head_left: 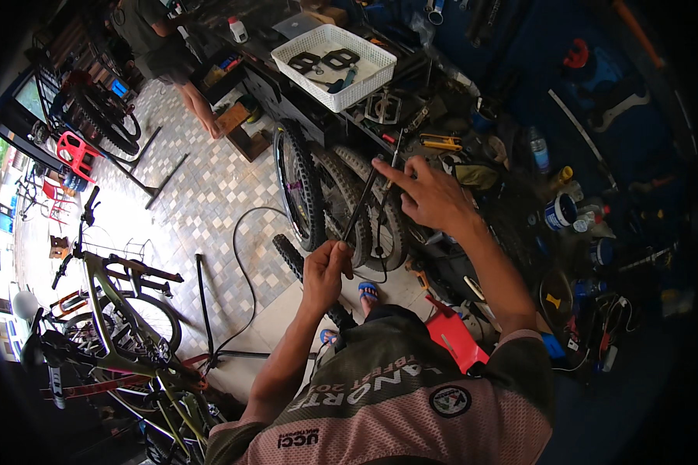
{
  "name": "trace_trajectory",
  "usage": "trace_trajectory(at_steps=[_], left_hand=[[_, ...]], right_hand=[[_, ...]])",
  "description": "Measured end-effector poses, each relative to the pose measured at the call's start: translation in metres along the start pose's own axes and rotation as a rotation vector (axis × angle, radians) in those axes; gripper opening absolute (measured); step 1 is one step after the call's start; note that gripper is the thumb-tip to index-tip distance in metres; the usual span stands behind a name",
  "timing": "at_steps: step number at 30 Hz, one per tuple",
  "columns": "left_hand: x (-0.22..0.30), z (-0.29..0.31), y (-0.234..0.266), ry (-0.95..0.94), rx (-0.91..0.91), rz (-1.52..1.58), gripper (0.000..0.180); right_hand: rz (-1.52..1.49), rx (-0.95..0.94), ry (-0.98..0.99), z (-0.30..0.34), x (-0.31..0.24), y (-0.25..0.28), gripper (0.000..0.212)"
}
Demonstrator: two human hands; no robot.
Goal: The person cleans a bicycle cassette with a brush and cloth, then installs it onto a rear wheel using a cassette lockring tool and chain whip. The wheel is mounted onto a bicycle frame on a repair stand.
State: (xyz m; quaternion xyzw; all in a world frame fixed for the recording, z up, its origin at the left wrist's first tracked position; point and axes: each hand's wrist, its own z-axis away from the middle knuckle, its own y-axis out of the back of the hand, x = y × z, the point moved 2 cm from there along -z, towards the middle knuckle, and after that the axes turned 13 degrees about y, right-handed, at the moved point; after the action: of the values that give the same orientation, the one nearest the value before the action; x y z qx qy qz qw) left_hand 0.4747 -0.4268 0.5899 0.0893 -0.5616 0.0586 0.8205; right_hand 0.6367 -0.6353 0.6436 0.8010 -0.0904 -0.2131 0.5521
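My left hand (326, 273) is closed with the fingers pressed together round the lower end of a thin dark rod (361, 203). The rod slants up and away, and its upper end reaches the tip of my right index finger. My right hand (434, 198) has its index finger stretched out to the left and the other fingers loosely bent; its thumb is hidden. Just behind its fingers a shiny metal shaft (399, 147) shows; what it belongs to cannot be made out. Several bicycle wheels with knobbly tyres (306, 190) stand below and beyond the hands.
A white basket (384, 76) with black pedals sits on the cluttered workbench ahead. Tools and bottles (538, 149) crowd the right side. A green bicycle (108, 333) stands at left, near a red chair (76, 151). Another person (151, 39) stands at the far left. A cable (236, 232) crosses the tiled floor.
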Motion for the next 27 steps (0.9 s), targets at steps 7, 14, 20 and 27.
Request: trace_trajectory(at_steps=[7, 14, 20, 27], left_hand=[[-0.011, 0.024, 0.015, 0.100, -0.135, 0.341, 0.040], [0.000, 0.034, 0.018, 0.349, -0.395, 0.808, 0.038], [-0.005, 0.028, 0.020, 0.431, -0.471, 0.859, 0.035], [0.004, -0.004, 0.009, 0.438, -0.431, 0.811, 0.034]], right_hand=[[-0.086, -0.010, 0.224, 0.010, -0.073, -0.020, 0.095], [-0.043, 0.037, 0.129, 0.007, -0.066, -0.021, 0.097], [-0.003, 0.168, 0.079, 0.006, -0.034, -0.023, 0.098], [-0.100, 0.108, 0.231, 0.015, -0.047, -0.046, 0.090]])
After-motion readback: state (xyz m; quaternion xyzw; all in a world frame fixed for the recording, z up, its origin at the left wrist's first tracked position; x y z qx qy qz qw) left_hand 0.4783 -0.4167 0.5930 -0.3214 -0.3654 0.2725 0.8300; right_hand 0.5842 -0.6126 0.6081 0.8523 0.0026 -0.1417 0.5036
